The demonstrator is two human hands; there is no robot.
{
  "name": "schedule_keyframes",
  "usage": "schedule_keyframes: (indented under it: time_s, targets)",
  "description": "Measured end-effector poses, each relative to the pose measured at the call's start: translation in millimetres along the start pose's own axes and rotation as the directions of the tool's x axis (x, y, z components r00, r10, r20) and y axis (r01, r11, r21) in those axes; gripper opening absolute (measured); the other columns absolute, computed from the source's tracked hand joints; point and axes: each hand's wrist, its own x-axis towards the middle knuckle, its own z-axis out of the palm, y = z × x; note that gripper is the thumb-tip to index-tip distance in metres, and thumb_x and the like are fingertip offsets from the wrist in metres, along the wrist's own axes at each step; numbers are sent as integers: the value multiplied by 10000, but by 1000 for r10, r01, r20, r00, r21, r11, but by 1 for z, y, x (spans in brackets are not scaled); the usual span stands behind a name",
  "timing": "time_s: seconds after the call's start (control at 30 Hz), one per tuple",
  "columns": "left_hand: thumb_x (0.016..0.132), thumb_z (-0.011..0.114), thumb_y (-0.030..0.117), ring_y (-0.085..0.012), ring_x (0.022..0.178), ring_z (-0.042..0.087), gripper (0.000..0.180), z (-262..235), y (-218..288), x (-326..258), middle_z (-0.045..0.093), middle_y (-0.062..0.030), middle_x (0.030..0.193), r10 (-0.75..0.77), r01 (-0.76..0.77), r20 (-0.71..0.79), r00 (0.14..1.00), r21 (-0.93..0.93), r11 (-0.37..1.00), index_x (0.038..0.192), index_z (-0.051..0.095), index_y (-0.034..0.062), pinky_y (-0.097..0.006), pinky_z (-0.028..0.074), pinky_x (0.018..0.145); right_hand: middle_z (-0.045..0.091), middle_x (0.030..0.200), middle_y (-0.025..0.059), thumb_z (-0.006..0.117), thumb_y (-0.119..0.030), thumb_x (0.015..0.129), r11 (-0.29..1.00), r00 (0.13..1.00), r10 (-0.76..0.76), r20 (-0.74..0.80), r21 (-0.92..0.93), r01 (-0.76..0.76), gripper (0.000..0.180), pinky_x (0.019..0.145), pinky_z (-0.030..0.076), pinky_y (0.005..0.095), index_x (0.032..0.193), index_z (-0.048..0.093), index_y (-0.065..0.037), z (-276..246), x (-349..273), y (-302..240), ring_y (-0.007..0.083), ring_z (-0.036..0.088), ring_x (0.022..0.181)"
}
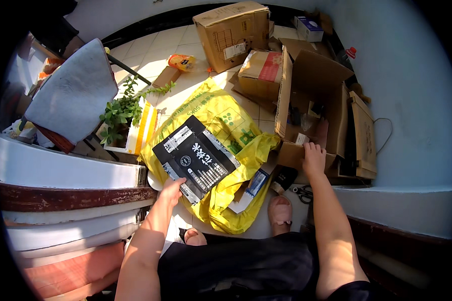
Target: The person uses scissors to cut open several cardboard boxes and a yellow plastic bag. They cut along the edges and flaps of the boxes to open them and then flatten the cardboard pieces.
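Note:
My left hand (172, 189) grips the near edge of a flattened black carton (206, 173) with white print and silver tape strips. This carton lies tilted over a large yellow woven sack (231, 123). At the sack's near end a blue and white piece of packaging (253, 188) sticks out. To the right, my right hand (314, 155) has its fingers hooked over the front edge of an open cardboard box (292, 154). Inside that box lie small items, among them something clear and something dark, too shadowed to name.
Behind stand a tall cardboard box (233, 37) and a smaller one with red tape (261, 72). A potted plant in a white foam box (145, 128) is left of the sack, beside a draped chair (73, 95). Black-handled scissors (304, 194) lie near my right foot.

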Motion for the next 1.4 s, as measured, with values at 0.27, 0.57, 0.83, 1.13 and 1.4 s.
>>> schedule_keyframes:
  time_s: [0.27, 0.57, 0.83, 1.13, 1.4]
  targets:
    - [844, 574, 119, -194, 876, 622, 411, -15, -16, 12, 607, -87, 1072, -5, 21, -130, 991, 120, 993, 1236, 482, 38, -347, 518, 728, 545, 901, 32, 668, -25, 687, 988, 915, -49, -401, 113, 103, 274, 827, 385, 382, 920, 550, -106, -43, 1, -9, 248, 508, 911]
    - [805, 621, 44, -244, 930, 639, 426, 5, 33, -24, 627, -106, 1110, 122, -80, -107, 987, 328, 941, 1213, 510, -6, -364, 514, 822, 553, 827, 4, 661, -20, 692, 957, 783, -158, -602, 101, 270, 234, 806, 397, 348, 894, 589, -114, -201, -40, -42, 208, 534, 860]
    - [791, 666, 239, -315, 1209, 448, 757, -28, 155, -103, 359, -185, 1398, 512, -370, -306, 802, 419, 829, 1415, 295, 22, -377, 401, 971, 477, 765, 13, 548, -53, 708, 755, 645, -525, -556, 46, 654, 152, 719, 394, 322, 845, 564, -117, -263, -81, -121, 202, 485, 781]
    - [853, 629, 399, -334, 1312, 365, 899, 45, 129, -300, 337, -240, 1423, 764, -675, -85, 640, 414, 611, 1464, 67, 56, -434, 374, 1017, 527, 846, -15, 553, -161, 781, 418, 395, -899, -192, -102, 903, 108, 765, 388, 297, 881, 590, -142, -208, -148, -177, 158, 517, 891]
    - [812, 551, 169, -416, 1009, 587, 807, -17, 66, -239, 574, -315, 1114, 603, -213, -258, 755, 773, 597, 1443, 83, -18, -433, 464, 895, 633, 1013, 48, 569, -370, 841, 493, 458, -861, 220, 141, 859, 310, 854, 405, 342, 1026, 618, -125, -147, -175, -197, 219, 583, 999]
